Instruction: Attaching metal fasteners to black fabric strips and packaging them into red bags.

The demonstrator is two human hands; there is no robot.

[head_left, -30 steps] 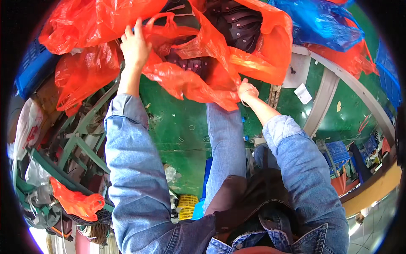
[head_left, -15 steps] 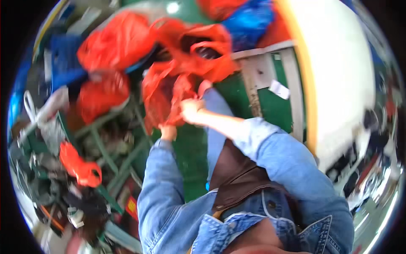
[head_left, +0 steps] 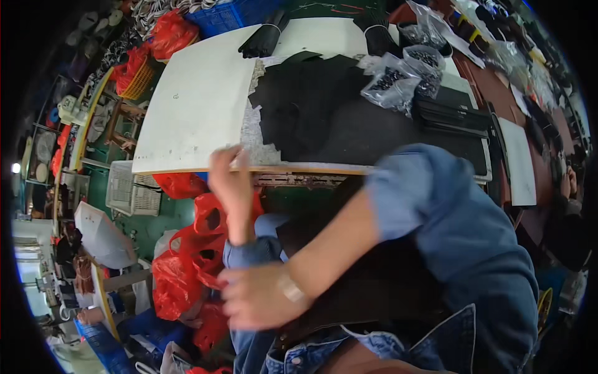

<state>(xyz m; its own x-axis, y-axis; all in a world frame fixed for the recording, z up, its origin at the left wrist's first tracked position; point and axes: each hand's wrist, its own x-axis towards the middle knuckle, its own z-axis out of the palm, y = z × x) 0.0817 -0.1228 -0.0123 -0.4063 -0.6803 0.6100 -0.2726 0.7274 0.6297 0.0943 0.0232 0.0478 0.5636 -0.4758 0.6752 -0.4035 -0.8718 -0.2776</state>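
Observation:
My left hand [head_left: 229, 190] is raised at the front edge of the white-topped table [head_left: 196, 100], its fingers bent and blurred near the edge. Whether those fingers pinch anything, I cannot tell. Lower down, my right hand [head_left: 261, 298] is smeared by motion in front of my body, with a pale band [head_left: 290, 287] at its wrist. Red plastic bags [head_left: 174, 280] stand on the floor just left of both hands; touching or apart is unclear. On the table lies a large sheet of black material [head_left: 330, 112] with ragged edges, close beyond my left hand.
Clear bags of small black pieces [head_left: 392, 81], black strips [head_left: 451, 117] and tied black bundles [head_left: 264, 36] rest on the table. A white plastic basket [head_left: 132, 189] stands left. Behind are a yellow basket [head_left: 134, 80] and a blue crate [head_left: 233, 15]. A co-worker's hand [head_left: 571, 179] shows far right.
My view has swung from the red bags on the floor to the table. Both hands, earlier at a red bag, are now away from that grip, my left raised by the table edge.

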